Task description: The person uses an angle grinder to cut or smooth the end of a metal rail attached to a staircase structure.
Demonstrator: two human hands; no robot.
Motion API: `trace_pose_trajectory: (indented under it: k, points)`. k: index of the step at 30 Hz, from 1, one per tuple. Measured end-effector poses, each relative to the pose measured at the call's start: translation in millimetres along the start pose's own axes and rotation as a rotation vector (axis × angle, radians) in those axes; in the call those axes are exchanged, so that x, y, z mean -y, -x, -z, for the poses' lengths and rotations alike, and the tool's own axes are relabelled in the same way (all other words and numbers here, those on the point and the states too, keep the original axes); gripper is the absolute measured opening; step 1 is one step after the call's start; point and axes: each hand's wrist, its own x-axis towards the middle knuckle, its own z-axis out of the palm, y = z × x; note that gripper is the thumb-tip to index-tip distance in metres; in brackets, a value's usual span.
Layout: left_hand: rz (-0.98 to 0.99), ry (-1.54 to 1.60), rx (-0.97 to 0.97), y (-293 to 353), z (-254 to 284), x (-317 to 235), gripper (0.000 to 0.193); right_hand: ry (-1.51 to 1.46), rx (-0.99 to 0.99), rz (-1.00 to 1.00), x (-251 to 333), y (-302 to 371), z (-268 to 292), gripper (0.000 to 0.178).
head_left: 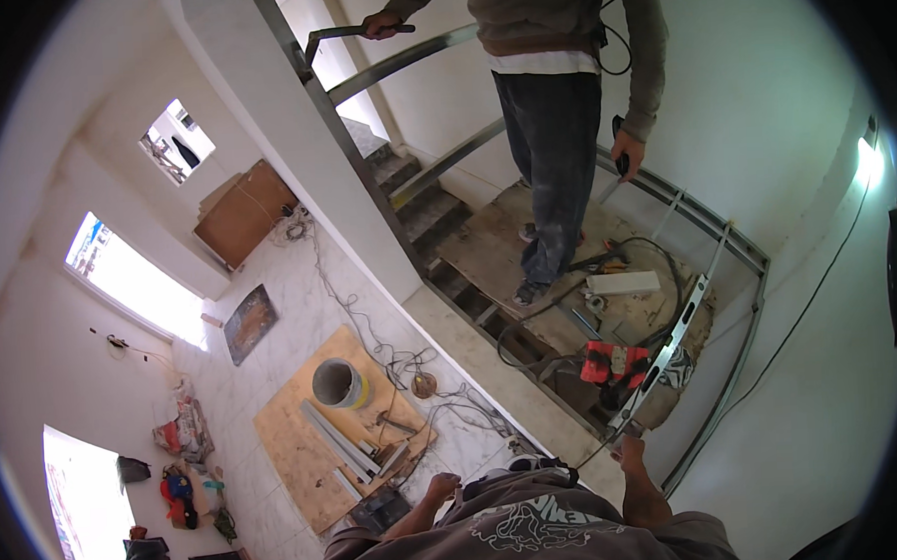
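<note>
My right hand (pixel 631 454) is closed around the near end of a long silver spirit level (pixel 672 345). The level slants away up to the right, above the landing floor and beside the curved metal railing frame (pixel 744 362). My left hand (pixel 441 488) is curled low by my waist, at the edge of the landing. Whether it holds anything is hidden. Another person (pixel 552 125) stands on the landing ahead, with one hand on a metal handrail (pixel 387 27) and a dark tool (pixel 620 157) in the other.
A red tool (pixel 612 361), a white box (pixel 624 283) and black cables (pixel 531 326) lie on the landing. Stairs (pixel 425 206) climb at the back. Far below are a plywood sheet (pixel 306 451), a bucket (pixel 338 383), metal profiles (pixel 340 440) and loose cords.
</note>
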Motion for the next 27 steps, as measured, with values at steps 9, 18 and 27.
trace_pose_trajectory:
  k: [9, 18, 27]
  points:
    - [-0.028, 0.003, 0.094, -16, -6, 12, 0.034, 0.011, 0.057, -0.263, -16, 71, 52, 0.035]
    - [-0.194, -0.124, 0.252, -36, 3, -16, 0.038, -0.017, 0.100, -0.126, 4, 73, 36, 0.029]
    - [-0.198, 0.049, 0.306, -79, -3, 30, 0.051, 0.022, 0.003, -0.227, 8, 106, 62, 0.026]
